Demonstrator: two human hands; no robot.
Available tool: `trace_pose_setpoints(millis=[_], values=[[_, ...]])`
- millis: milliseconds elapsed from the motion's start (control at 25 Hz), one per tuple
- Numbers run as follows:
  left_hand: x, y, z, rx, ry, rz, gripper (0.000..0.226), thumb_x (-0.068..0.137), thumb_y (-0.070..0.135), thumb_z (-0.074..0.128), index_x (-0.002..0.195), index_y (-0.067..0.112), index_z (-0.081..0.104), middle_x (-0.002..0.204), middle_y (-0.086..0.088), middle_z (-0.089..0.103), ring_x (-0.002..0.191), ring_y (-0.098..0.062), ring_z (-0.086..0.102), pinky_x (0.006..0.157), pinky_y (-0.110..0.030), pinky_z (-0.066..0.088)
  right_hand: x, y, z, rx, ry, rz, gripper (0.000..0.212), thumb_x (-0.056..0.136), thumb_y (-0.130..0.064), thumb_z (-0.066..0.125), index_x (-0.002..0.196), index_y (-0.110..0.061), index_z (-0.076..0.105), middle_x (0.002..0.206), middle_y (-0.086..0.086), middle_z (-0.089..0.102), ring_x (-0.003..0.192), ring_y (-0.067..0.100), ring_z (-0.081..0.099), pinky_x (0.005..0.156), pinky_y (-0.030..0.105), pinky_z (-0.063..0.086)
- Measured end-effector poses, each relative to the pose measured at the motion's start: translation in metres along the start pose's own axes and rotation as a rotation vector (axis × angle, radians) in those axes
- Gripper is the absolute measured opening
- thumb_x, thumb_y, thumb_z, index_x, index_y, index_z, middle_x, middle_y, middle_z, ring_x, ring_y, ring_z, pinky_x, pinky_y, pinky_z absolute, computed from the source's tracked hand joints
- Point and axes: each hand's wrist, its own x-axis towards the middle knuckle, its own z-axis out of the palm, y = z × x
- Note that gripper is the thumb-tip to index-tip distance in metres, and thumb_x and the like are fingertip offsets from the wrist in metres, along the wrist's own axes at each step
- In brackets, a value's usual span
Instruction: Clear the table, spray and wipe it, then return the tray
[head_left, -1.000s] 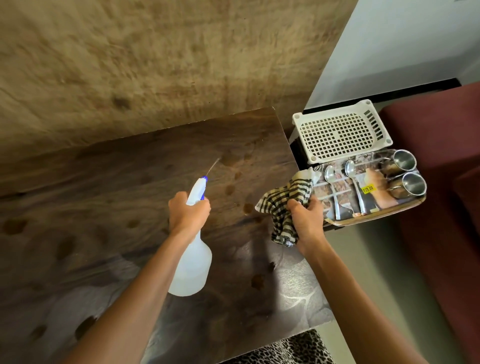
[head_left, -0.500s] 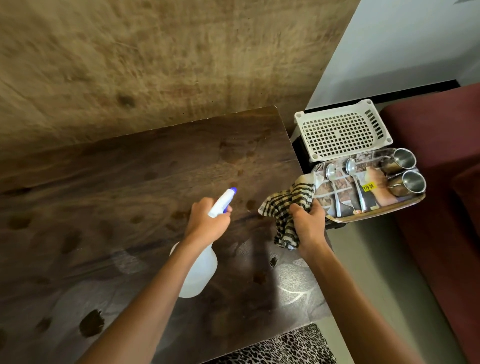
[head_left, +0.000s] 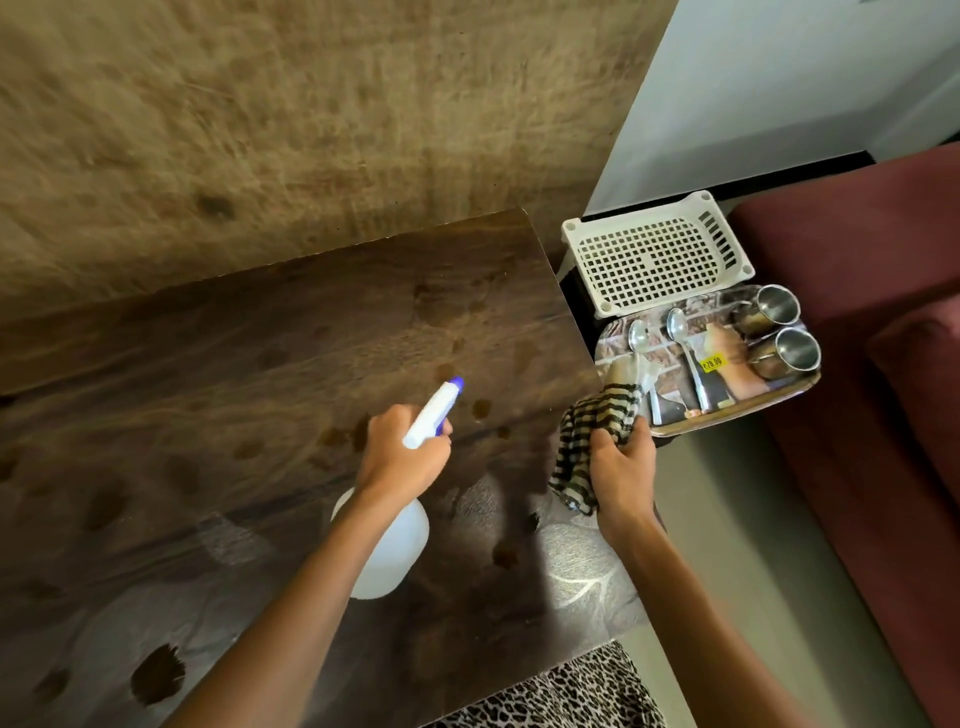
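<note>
Surface (head_left: 260, 389): dark wood grain, semi-gloss. It has a bright sheen near my edge and scattered darker, wet-looking spots.
Spray bottle (head_left: 389, 551) under my left fingers (head_left: 415, 457): translucent white plastic, smooth. Nozzle tip (head_left: 455, 384) is blue plastic.
Cloth (head_left: 592, 431) in my right fingers (head_left: 618, 449): woven, checked black and cream, matt.
Tray (head_left: 737, 411): glossy printed face, reflective.
Spoons (head_left: 680, 332), cups (head_left: 795, 351): polished metal, mirror-bright.
Basket (head_left: 654, 260): white plastic, perforated, matt.
Wall (head_left: 311, 130): tan, rough, fibrous.
Sofa (head_left: 857, 270): maroon cloth, matt.
</note>
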Motion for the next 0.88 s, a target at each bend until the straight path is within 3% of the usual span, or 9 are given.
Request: trace_pose_setpoints(millis=[120, 240, 280, 400, 440, 520, 600, 680, 880], values=[[0.009, -0.003, -0.015, -0.141, 0.136, 0.066, 0.018, 0.081, 0.001, 0.060, 0.083, 0.018, 0.061, 0.074, 0.003, 0.057, 0.068, -0.014, 0.056, 0.055, -0.019, 0.044, 0.008, 0.007, 0.008, -0.073, -0.002, -0.099, 0.045, 0.091, -0.006, 0.043, 0.135, -0.016, 0.040, 0.119, 0.008, 0.057, 0.105, 0.023, 0.057, 0.095, 0.044, 0.048], [0.037, 0.003, -0.028, -0.252, 0.312, 0.203, 0.029, 0.081, -0.002, 0.061, 0.095, 0.023, 0.057, 0.080, 0.010, 0.056, 0.071, -0.003, 0.058, 0.058, -0.014, 0.044, 0.032, -0.010, 0.030, -0.168, -0.002, -0.258, 0.048, 0.092, -0.001, 0.041, 0.139, -0.010, 0.036, 0.115, 0.004, 0.055, 0.091, 0.013, 0.054, 0.080, 0.013, 0.041], [0.051, 0.005, -0.031, -0.261, 0.348, 0.273, 0.033, 0.080, -0.003, 0.060, 0.100, 0.023, 0.058, 0.086, 0.013, 0.057, 0.074, 0.006, 0.058, 0.061, -0.009, 0.044, 0.045, -0.016, 0.042, -0.228, -0.004, -0.338, 0.050, 0.092, 0.000, 0.041, 0.140, -0.008, 0.034, 0.117, 0.007, 0.055, 0.093, 0.016, 0.054, 0.077, 0.011, 0.039], [0.094, 0.009, -0.037, -0.280, 0.473, 0.423, 0.045, 0.076, -0.006, 0.057, 0.111, 0.023, 0.056, 0.096, 0.020, 0.056, 0.082, 0.023, 0.052, 0.072, 0.004, 0.037, 0.089, -0.021, 0.088, -0.496, -0.127, -0.534, 0.060, 0.090, 0.001, 0.039, 0.146, -0.010, 0.020, 0.142, 0.016, 0.041, 0.127, 0.031, 0.042, 0.105, 0.040, 0.035], [0.109, 0.009, -0.036, -0.289, 0.522, 0.447, 0.047, 0.075, -0.008, 0.055, 0.112, 0.021, 0.056, 0.099, 0.019, 0.056, 0.084, 0.021, 0.052, 0.076, 0.004, 0.036, 0.101, -0.017, 0.106, -0.637, -0.222, -0.556, 0.061, 0.091, -0.001, 0.037, 0.148, -0.010, 0.016, 0.152, 0.014, 0.027, 0.139, 0.030, 0.025, 0.113, 0.049, 0.022], [0.137, 0.007, -0.035, -0.288, 0.596, 0.487, 0.045, 0.076, -0.009, 0.054, 0.117, 0.011, 0.056, 0.104, 0.010, 0.057, 0.090, 0.015, 0.053, 0.082, 0.001, 0.037, 0.117, 0.000, 0.131, -0.972, -0.411, -0.564, 0.056, 0.097, -0.015, 0.033, 0.149, -0.017, 0.013, 0.158, 0.009, -0.001, 0.144, 0.026, -0.010, 0.112, 0.059, -0.008], [0.156, 0.006, -0.032, -0.289, 0.640, 0.500, 0.043, 0.079, -0.007, 0.055, 0.120, 0.004, 0.053, 0.106, 0.004, 0.057, 0.093, 0.013, 0.052, 0.082, 0.000, 0.038, 0.121, 0.020, 0.138, -1.205, -0.443, -0.661, 0.053, 0.098, -0.039, 0.026, 0.149, -0.028, 0.012, 0.156, 0.007, -0.016, 0.140, 0.029, -0.025, 0.104, 0.062, -0.020], [0.169, 0.006, -0.029, -0.294, 0.685, 0.482, 0.040, 0.080, -0.004, 0.057, 0.120, -0.001, 0.053, 0.104, 0.001, 0.056, 0.092, 0.009, 0.050, 0.079, 0.001, 0.039, 0.124, 0.038, 0.131, -1.284, -0.388, -0.773, 0.062, 0.091, -0.059, 0.013, 0.147, -0.036, 0.012, 0.154, 0.006, -0.020, 0.138, 0.031, -0.027, 0.103, 0.061, -0.020], [0.183, 0.004, -0.024, -0.295, 0.704, 0.512, 0.040, 0.077, -0.012, 0.054, 0.117, -0.009, 0.051, 0.111, -0.009, 0.060, 0.098, -0.003, 0.054, 0.085, -0.004, 0.041, 0.177, 0.005, 0.145, -1.318, -0.265, -0.737, 0.065, 0.087, -0.070, 0.025, 0.145, -0.041, 0.019, 0.156, 0.005, -0.016, 0.141, 0.031, -0.021, 0.106, 0.058, -0.018]])
